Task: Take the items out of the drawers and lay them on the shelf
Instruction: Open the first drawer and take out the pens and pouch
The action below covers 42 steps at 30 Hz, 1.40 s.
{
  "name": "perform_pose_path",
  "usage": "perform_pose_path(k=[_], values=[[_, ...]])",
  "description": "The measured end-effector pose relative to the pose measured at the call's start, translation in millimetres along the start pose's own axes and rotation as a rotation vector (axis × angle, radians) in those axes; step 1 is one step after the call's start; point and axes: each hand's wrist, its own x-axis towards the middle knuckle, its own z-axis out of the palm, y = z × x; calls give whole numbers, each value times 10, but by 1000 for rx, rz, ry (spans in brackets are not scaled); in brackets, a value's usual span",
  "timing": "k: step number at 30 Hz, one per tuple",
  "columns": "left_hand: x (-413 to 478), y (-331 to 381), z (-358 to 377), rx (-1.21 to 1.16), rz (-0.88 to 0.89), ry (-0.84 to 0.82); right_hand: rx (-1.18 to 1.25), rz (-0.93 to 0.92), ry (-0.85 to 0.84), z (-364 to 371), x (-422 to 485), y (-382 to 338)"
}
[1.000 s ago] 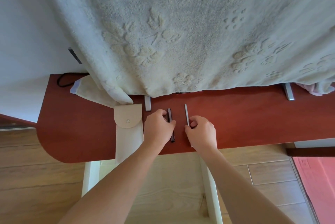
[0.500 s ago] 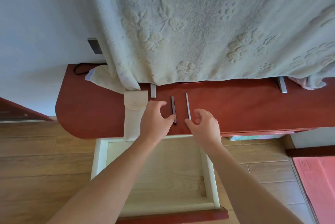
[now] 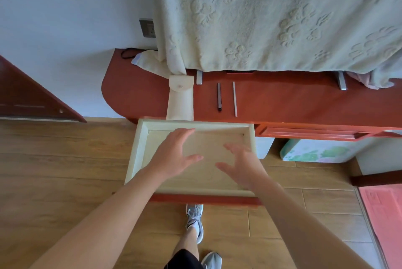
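Note:
A pale wooden drawer (image 3: 139,149) with a red front stands pulled out below the red shelf (image 3: 293,105); no item shows on its visible floor. On the shelf lie a cream snap-flap pouch (image 3: 180,100), a dark slim stick (image 3: 219,99) and a thin grey stick (image 3: 234,99), side by side. My left hand (image 3: 176,154) hovers over the drawer with fingers spread and holds nothing. My right hand (image 3: 243,165) hovers beside it, fingers relaxed, holding nothing.
A cream embossed blanket (image 3: 272,18) hangs over the back of the shelf, with two grey metal feet (image 3: 199,77) poking out below it. A second drawer (image 3: 309,134) to the right is closed. A black cable (image 3: 128,53) lies at the shelf's left end. My shoes (image 3: 195,218) stand on the wooden floor.
Both hands let go of the two sticks on the shelf and drew back over the open drawer. The view pulled back, showing the whole drawer and the floor.

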Motion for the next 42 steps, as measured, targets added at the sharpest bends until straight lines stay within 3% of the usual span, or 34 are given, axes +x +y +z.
perform_pose_path(k=[9,18,26,31,42], values=[[-978,-576,351,138,-160,-153,-61,37,-80,638,-692,327],[-1049,-740,431,206,-188,-91,-112,36,10,770,-678,381],[-679,-771,364,276,-183,112,-149,32,132,668,-406,374],[-204,-824,190,411,-192,83,-205,32,220,513,-34,320],[618,-973,-56,471,-227,77,-293,159,190,143,776,332]])
